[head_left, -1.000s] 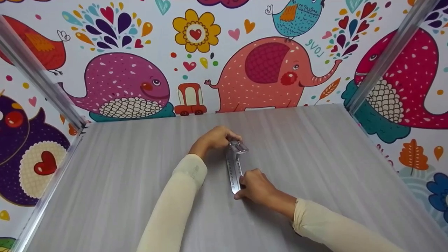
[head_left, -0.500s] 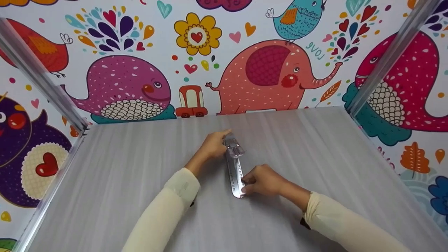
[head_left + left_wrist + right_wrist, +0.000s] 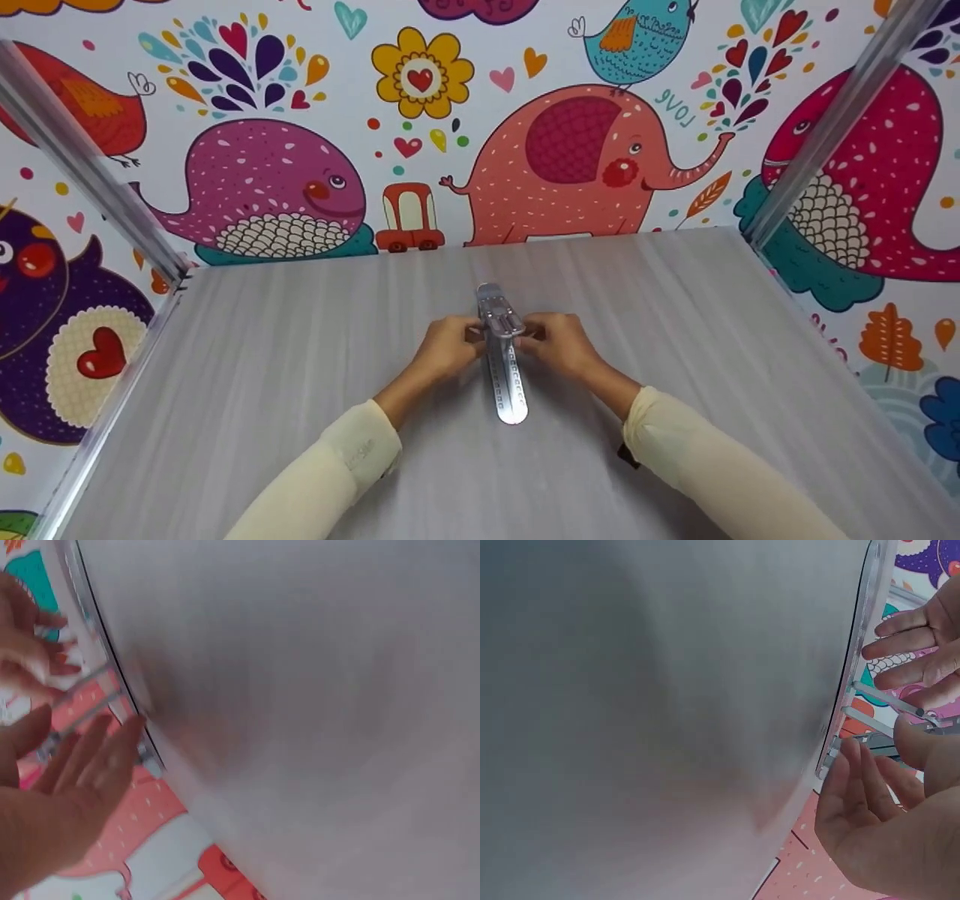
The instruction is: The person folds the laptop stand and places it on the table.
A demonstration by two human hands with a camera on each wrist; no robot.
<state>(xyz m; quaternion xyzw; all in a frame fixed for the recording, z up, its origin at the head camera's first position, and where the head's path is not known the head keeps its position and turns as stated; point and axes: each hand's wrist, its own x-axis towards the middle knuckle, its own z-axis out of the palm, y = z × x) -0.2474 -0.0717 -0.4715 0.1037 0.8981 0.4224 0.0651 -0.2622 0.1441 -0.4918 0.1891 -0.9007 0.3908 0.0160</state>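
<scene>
A silver folding metal stand [image 3: 511, 390], with a long slotted base and a raised upper plate [image 3: 501, 313], stands on the tabletop in the middle of the head view. My left hand [image 3: 448, 346] holds its left side just under the plate, thumb and finger at the metal. From the right, my right hand [image 3: 564, 346] pinches the opposite side at about the same height. The right wrist view shows two thin parallel struts [image 3: 874, 721] of the stand by the right thumb. In the left wrist view the other fingers of the left hand [image 3: 67, 802] are spread loosely; its exact contact is hidden.
The grey wood-grain tabletop [image 3: 247, 390] spreads around the stand. Behind it rises a wall [image 3: 330, 97] printed with cartoon animals. Transparent corner posts [image 3: 832, 120] flank the table at the back, and a clear strip [image 3: 97, 427] runs along its left edge.
The left hand has come down from the stand's top to its left side. My right hand has left the base's near end and moved up beside the upper plate. The base stays put.
</scene>
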